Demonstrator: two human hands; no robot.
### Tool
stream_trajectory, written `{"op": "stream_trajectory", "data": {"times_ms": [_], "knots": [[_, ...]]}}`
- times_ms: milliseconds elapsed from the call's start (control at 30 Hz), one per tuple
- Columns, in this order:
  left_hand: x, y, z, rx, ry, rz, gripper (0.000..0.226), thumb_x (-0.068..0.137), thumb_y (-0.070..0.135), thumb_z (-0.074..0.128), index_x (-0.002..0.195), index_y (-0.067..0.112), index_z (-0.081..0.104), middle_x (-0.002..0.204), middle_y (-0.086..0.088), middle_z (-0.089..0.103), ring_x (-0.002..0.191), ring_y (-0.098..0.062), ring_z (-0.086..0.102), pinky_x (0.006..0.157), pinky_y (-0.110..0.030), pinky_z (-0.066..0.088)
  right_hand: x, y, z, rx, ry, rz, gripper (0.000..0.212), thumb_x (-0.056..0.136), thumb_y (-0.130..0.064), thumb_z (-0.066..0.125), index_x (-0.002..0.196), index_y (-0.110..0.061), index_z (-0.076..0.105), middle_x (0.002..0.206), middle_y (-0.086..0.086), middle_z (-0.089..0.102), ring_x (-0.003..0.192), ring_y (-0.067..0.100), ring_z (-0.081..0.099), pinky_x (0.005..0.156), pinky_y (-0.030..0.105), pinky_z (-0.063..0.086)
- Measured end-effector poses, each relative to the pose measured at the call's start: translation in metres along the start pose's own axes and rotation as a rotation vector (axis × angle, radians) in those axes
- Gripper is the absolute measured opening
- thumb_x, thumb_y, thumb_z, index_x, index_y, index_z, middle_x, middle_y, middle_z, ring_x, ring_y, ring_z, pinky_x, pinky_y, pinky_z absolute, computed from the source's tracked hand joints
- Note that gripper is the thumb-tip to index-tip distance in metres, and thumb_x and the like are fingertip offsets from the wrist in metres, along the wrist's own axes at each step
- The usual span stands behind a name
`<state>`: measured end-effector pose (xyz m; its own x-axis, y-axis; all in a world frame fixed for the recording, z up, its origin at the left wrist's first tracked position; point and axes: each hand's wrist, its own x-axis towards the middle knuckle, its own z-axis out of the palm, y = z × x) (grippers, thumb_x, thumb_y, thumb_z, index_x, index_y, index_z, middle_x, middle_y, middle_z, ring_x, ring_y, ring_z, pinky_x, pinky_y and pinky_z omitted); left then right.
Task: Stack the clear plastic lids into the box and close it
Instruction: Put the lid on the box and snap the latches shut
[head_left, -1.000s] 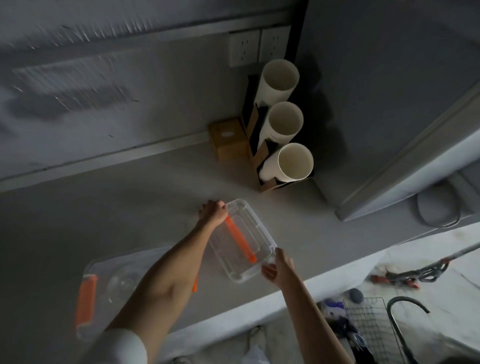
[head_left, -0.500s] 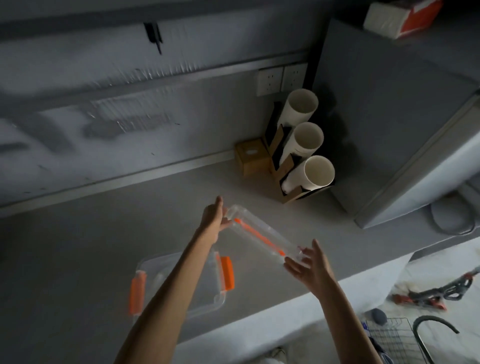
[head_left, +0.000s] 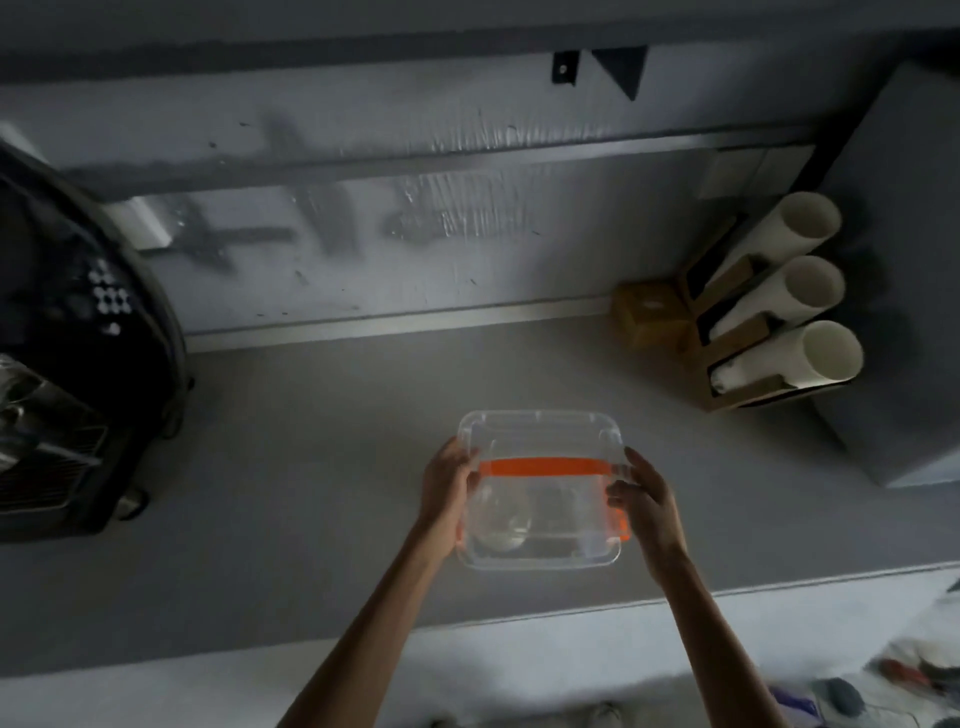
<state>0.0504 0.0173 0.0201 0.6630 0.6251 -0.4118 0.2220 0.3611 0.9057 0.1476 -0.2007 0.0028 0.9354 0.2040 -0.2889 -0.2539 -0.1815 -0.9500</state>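
A clear box cover (head_left: 540, 436) with an orange carry handle (head_left: 540, 466) lies flat over the clear plastic box (head_left: 545, 558) on the grey counter. My left hand (head_left: 447, 486) grips the cover's left edge and my right hand (head_left: 641, 493) grips its right edge. An orange latch (head_left: 622, 525) shows at the box's right side below my right hand. Through the clear cover I see round clear plastic lids (head_left: 501, 519) inside the box at the left. Whether the cover is seated fully I cannot tell.
A dark machine (head_left: 67, 364) stands at the left end of the counter. At the back right are a small brown box (head_left: 649, 317), a cardboard rack with three white tubes (head_left: 800, 296) and a grey cabinet (head_left: 914, 291). The counter's front edge (head_left: 519, 621) runs just below the box.
The cover was held tilted in the air to the right of the open box. Both hands have carried it left and laid it level over the box; the view has shifted left.
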Motion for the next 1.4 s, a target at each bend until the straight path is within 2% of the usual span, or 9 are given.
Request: {"op": "stream_trajectory", "data": {"times_ms": [67,167,300,467,533,667,800,1033,1400], "knots": [[-0.004,-0.012,-0.009,0.137,0.078,0.147,0.036,0.093,0.02,0.056,0.129,0.018,0.054,0.084,-0.005,0.064,0.06,-0.015,0.057,0.047,-0.017,0.048,-0.003,-0.001,0.016,-0.074,-0.005,0.0,0.05,0.093,-0.007,0.048,0.141,-0.022,0.043,0.074,0.008,0.059,0.056,0.016,0.051,0.052,0.027,0.047],[-0.013,-0.028,-0.02,0.348,0.135,0.288,0.067,0.088,0.049,0.051,0.146,0.025,0.031,0.132,-0.007,0.061,0.104,-0.039,0.064,0.085,-0.048,0.056,-0.007,-0.004,0.024,-0.364,0.064,-0.235,0.039,0.097,-0.029,0.047,0.136,-0.025,0.049,0.075,0.0,0.063,0.058,0.016,0.059,0.055,0.027,0.05],[-0.028,-0.038,-0.023,0.394,0.166,0.327,0.055,0.094,0.033,0.054,0.145,0.025,0.036,0.099,-0.017,0.072,0.056,-0.009,0.064,0.063,-0.033,0.053,-0.009,-0.003,0.016,-0.504,0.139,-0.454,0.037,0.097,-0.03,0.048,0.131,-0.019,0.057,0.089,0.006,0.075,0.058,0.012,0.069,0.058,0.032,0.061],[-0.052,-0.065,-0.012,0.51,0.355,0.475,0.038,0.096,0.027,0.051,0.133,0.021,0.054,0.125,0.001,0.065,0.112,-0.003,0.061,0.092,-0.021,0.048,-0.034,0.035,0.001,-0.595,0.217,-0.475,0.046,0.095,-0.049,0.035,0.131,-0.028,0.054,0.088,0.008,0.076,0.07,0.023,0.073,0.064,0.032,0.059],[-0.058,-0.072,-0.007,0.538,0.351,0.523,0.037,0.098,0.024,0.046,0.133,0.018,0.054,0.13,0.004,0.062,0.117,-0.006,0.059,0.096,-0.023,0.047,-0.043,0.044,-0.001,-0.574,0.218,-0.475,0.045,0.095,-0.047,0.035,0.132,-0.03,0.054,0.098,0.006,0.076,0.08,0.023,0.074,0.065,0.03,0.057],[-0.033,-0.073,0.004,0.684,0.376,0.481,0.039,0.095,0.017,0.041,0.128,0.003,0.056,0.127,-0.015,0.062,0.117,-0.027,0.06,0.101,-0.031,0.041,-0.021,0.041,0.01,-0.588,0.257,-0.407,0.037,0.098,-0.031,0.046,0.133,-0.023,0.055,0.127,0.009,0.064,0.114,0.031,0.063,0.084,0.04,0.054],[0.003,-0.086,0.0,0.857,0.418,0.392,0.056,0.093,0.03,0.023,0.125,-0.001,0.056,0.127,-0.024,0.06,0.119,-0.042,0.055,0.102,-0.052,0.038,-0.004,0.04,0.027,-0.591,0.224,-0.361,0.034,0.099,-0.027,0.045,0.131,-0.018,0.053,0.11,0.01,0.071,0.09,0.028,0.071,0.073,0.036,0.056],[0.002,-0.079,-0.002,0.787,0.333,0.369,0.036,0.097,0.006,0.042,0.131,0.0,0.051,0.127,-0.021,0.06,0.114,-0.034,0.06,0.097,-0.032,0.043,0.003,0.053,0.034,-0.623,0.234,-0.33,0.028,0.099,-0.024,0.042,0.123,-0.017,0.055,0.094,0.005,0.071,0.071,0.017,0.069,0.06,0.032,0.057],[0.002,-0.095,-0.002,0.855,0.344,0.391,0.049,0.099,0.029,0.026,0.128,0.001,0.054,0.126,-0.019,0.061,0.114,-0.034,0.06,0.095,-0.043,0.051,-0.001,0.063,0.031,-0.724,0.252,-0.322,0.024,0.098,-0.02,0.042,0.116,-0.016,0.058,0.091,0.001,0.063,0.064,0.018,0.064,0.051,0.026,0.046]]}}
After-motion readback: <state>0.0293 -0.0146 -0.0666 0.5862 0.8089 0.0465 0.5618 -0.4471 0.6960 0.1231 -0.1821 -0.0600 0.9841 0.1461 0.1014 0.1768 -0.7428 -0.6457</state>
